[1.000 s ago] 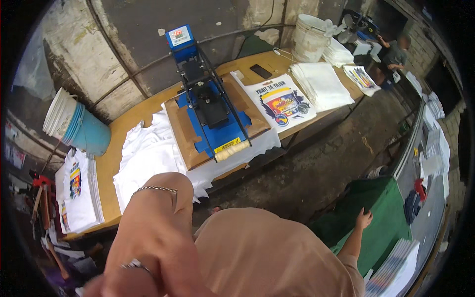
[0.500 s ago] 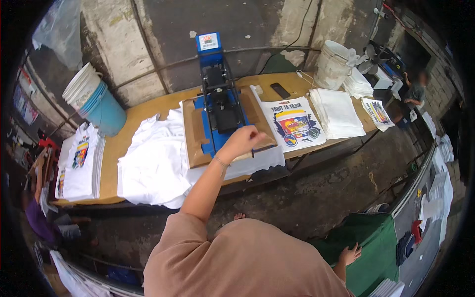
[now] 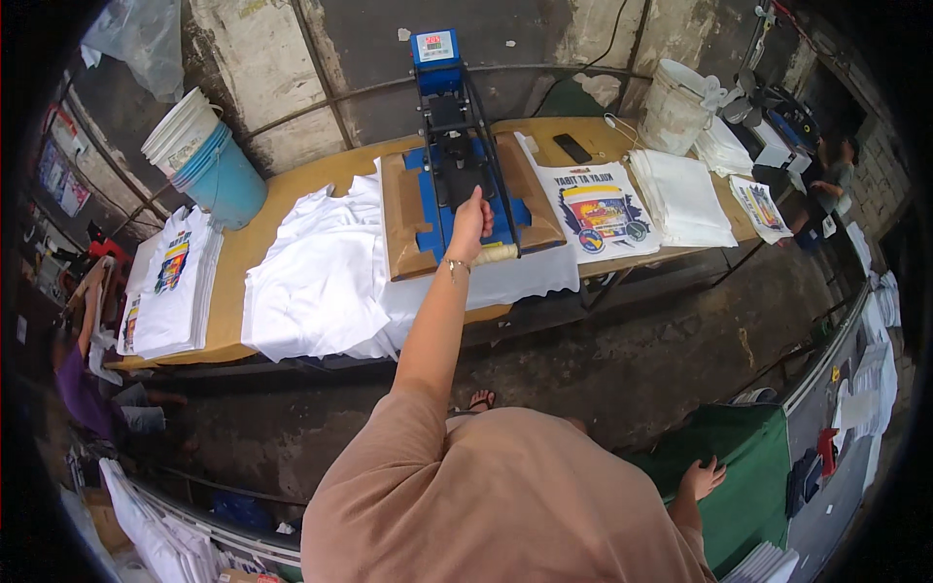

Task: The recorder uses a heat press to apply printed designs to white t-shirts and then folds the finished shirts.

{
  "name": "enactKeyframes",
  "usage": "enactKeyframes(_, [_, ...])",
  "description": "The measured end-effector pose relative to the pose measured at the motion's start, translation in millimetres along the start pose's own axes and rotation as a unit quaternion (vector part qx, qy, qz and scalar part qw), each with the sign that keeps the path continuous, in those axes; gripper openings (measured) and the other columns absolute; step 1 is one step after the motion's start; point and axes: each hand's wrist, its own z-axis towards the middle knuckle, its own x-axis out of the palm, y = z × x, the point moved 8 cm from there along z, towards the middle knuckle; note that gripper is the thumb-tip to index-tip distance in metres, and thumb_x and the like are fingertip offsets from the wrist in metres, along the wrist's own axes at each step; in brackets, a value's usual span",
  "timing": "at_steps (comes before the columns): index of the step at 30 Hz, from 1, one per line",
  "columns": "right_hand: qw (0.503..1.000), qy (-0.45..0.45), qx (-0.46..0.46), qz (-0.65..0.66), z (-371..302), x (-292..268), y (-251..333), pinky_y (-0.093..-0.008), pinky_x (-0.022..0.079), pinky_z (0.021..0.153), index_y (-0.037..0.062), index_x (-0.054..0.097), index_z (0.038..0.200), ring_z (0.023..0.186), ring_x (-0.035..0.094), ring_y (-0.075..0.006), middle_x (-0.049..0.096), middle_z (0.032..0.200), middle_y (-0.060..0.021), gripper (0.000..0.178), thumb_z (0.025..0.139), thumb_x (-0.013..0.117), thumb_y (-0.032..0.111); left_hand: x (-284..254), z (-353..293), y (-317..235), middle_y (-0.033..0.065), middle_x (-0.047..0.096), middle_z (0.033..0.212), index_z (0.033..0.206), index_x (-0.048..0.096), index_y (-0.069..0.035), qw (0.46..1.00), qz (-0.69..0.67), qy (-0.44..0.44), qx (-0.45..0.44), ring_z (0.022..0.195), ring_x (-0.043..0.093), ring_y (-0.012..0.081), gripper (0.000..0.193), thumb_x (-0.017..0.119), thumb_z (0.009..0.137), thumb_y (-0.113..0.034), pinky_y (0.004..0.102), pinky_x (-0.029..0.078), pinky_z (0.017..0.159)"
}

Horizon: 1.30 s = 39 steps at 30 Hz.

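Observation:
A blue and black heat press [image 3: 457, 180] stands on the table with a brown board or sheet [image 3: 400, 194] around its plate. My left hand [image 3: 470, 222] is over the front of the press, fingers curled; what is inside them, if anything, is hidden. Just below it is the press's bar with a pale wrapped grip [image 3: 498, 254]. White shirt cloth [image 3: 525, 276] hangs out under the press at the front, beside a rumpled white shirt [image 3: 316, 277] on the left. Down at my right side, my right hand [image 3: 704, 478] hangs with fingers apart, in front of a green cloth [image 3: 743, 486].
Printed white sheets [image 3: 604, 209], folded white cloth [image 3: 680, 199] and a phone [image 3: 572, 148] lie right of the press. Stacked buckets [image 3: 219, 170] and a pile of printed shirts [image 3: 175, 291] are at left. Another bucket [image 3: 673, 112] stands back right. People are at both sides.
My left hand has moved from the press's right front to closer over its middle, its fingers now curled and upright. My view has shifted slightly. The right hand still hangs by the green cloth.

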Motion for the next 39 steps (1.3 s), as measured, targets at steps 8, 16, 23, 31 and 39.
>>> enactKeyframes(8, [1.0, 0.02, 0.016, 0.002, -2.4, -5.5, 2.5, -0.0432, 0.032, 0.103, 0.0211, 0.049, 0.127, 0.133, 0.024, -0.0276, 0.03, 0.143, -0.0074, 0.046, 0.081, 0.053, 0.023, -6.7, 2.4, -2.6, -0.003, 0.042, 0.057, 0.069, 0.045, -0.014, 0.997, -0.081, 0.014, 0.014, 0.05, 0.04, 0.0099, 0.028, 0.05, 0.092, -0.029, 0.0246, 0.031, 0.045])
enactKeyframes(16, [0.999, 0.039, 0.016, -0.022, -3.8, -5.1, 3.5, -0.0423, 0.031, 0.104, 0.0217, 0.045, 0.13, 0.134, 0.022, -0.0275, 0.027, 0.144, -0.0056, 0.048, 0.082, 0.051, 0.021, -6.8, 5.7, 0.5, -0.0031, 0.043, 0.056, 0.069, 0.045, -0.012, 0.996, -0.09, -0.013, 0.014, 0.048, 0.041, 0.0083, 0.028, 0.047, 0.093, -0.027, 0.0224, 0.03, 0.042])
enactKeyframes(23, [0.999, 0.037, 0.026, -0.014, -3.4, -3.8, 1.1, -0.0435, 0.031, 0.103, 0.0229, 0.045, 0.13, 0.134, 0.022, -0.0267, 0.027, 0.144, -0.0049, 0.049, 0.081, 0.052, 0.02, -9.6, 3.7, -5.8, -0.0032, 0.044, 0.057, 0.069, 0.046, -0.014, 0.994, -0.091, -0.021, 0.052, 0.05, 0.042, 0.0089, 0.028, 0.048, 0.093, -0.028, 0.0232, 0.032, 0.045])
enactKeyframes(31, [0.999, 0.025, 0.019, -0.018, -1.2, -0.8, 0.5, -0.0433, 0.031, 0.102, 0.0234, 0.046, 0.129, 0.134, 0.022, -0.0255, 0.029, 0.143, -0.0039, 0.049, 0.08, 0.052, 0.02, -10.5, 6.8, -4.5, -0.0038, 0.046, 0.059, 0.069, 0.046, -0.016, 0.995, -0.082, -0.015, 0.047, 0.053, 0.043, 0.0098, 0.026, 0.05, 0.092, -0.029, 0.0244, 0.034, 0.049])
enactKeyframes(39, [1.0, 0.013, 0.018, -0.02, 0.8, 3.1, -1.1, -0.043, 0.031, 0.103, 0.0229, 0.046, 0.128, 0.133, 0.024, -0.026, 0.029, 0.143, -0.0037, 0.049, 0.079, 0.052, 0.02, -7.6, 7.8, 1.7, -0.003, 0.045, 0.06, 0.07, 0.047, -0.015, 0.997, -0.079, 0.0, 0.003, 0.055, 0.044, 0.0109, 0.026, 0.049, 0.092, -0.028, 0.0251, 0.035, 0.051])
